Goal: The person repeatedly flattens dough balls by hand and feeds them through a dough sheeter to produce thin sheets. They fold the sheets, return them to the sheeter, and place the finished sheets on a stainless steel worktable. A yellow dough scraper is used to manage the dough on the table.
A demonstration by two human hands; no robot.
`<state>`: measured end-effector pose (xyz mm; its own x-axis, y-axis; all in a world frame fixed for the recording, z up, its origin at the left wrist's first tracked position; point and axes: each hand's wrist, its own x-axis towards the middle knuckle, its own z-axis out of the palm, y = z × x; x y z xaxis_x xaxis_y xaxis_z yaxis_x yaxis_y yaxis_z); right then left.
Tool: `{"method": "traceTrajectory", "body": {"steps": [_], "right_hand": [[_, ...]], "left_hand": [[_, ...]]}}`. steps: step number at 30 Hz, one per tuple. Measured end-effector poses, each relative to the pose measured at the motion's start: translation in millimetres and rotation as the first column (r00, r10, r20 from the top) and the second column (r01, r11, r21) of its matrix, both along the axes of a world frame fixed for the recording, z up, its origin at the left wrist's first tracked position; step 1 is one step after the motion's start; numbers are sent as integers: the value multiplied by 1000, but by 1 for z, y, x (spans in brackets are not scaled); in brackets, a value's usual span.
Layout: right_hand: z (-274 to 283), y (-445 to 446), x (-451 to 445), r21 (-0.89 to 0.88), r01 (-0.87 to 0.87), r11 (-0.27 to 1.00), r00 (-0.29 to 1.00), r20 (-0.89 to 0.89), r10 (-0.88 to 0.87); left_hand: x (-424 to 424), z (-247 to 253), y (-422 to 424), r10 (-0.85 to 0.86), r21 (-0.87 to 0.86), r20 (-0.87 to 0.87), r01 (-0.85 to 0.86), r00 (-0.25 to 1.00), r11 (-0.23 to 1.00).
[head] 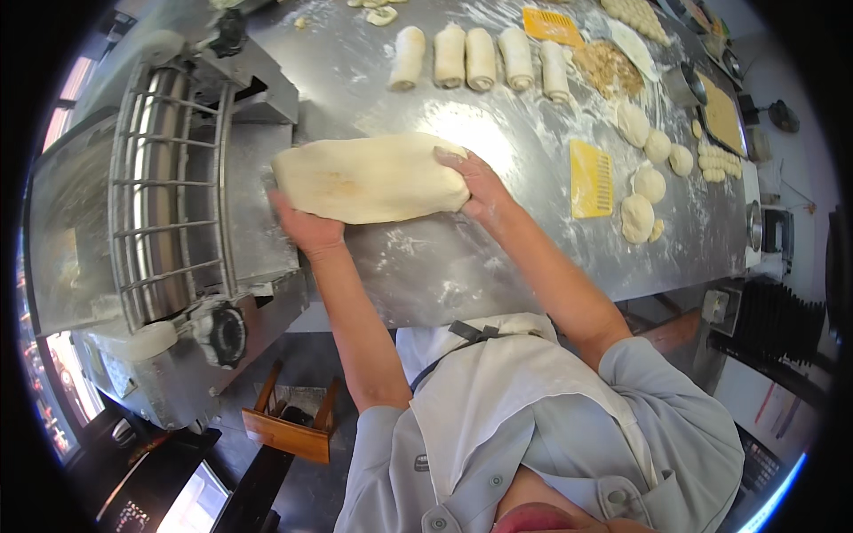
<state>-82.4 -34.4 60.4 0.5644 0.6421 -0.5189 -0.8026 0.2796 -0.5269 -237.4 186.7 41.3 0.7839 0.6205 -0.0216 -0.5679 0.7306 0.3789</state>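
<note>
A long, flattened sheet of dough (373, 180) stretches between my two hands over the floured steel table (426, 266). My left hand (310, 223) supports its left end from below, close to the dough sheeter (163, 193). At the other end, my right hand (476, 180) grips the dough with the thumb on top. A faint brownish patch marks the sheet's upper face. The fingers under the dough are hidden. To the left, the sheeter's steel roller sits behind a wire guard (174, 184).
Several rolled dough cylinders (481, 60) stand in a row at the back. A yellow scraper (591, 178) and several dough balls (638, 216) lie to the right. Beyond them are an orange scraper (552, 26), a crumbly brown filling (608, 66) and a metal container (684, 85). A wooden stool (286, 433) stands below.
</note>
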Motion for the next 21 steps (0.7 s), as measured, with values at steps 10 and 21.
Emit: {"method": "traceTrajectory", "body": {"steps": [10, 21], "right_hand": [[-25, -173, 20, -730, 178, 660, 771, 520, 367], [-42, -205, 34, -774, 279, 568, 554, 614, 563]], "left_hand": [[0, 0, -146, 95, 186, -830, 112, 549, 976], [16, 28, -257, 499, 687, -716, 621, 489, 378]]}}
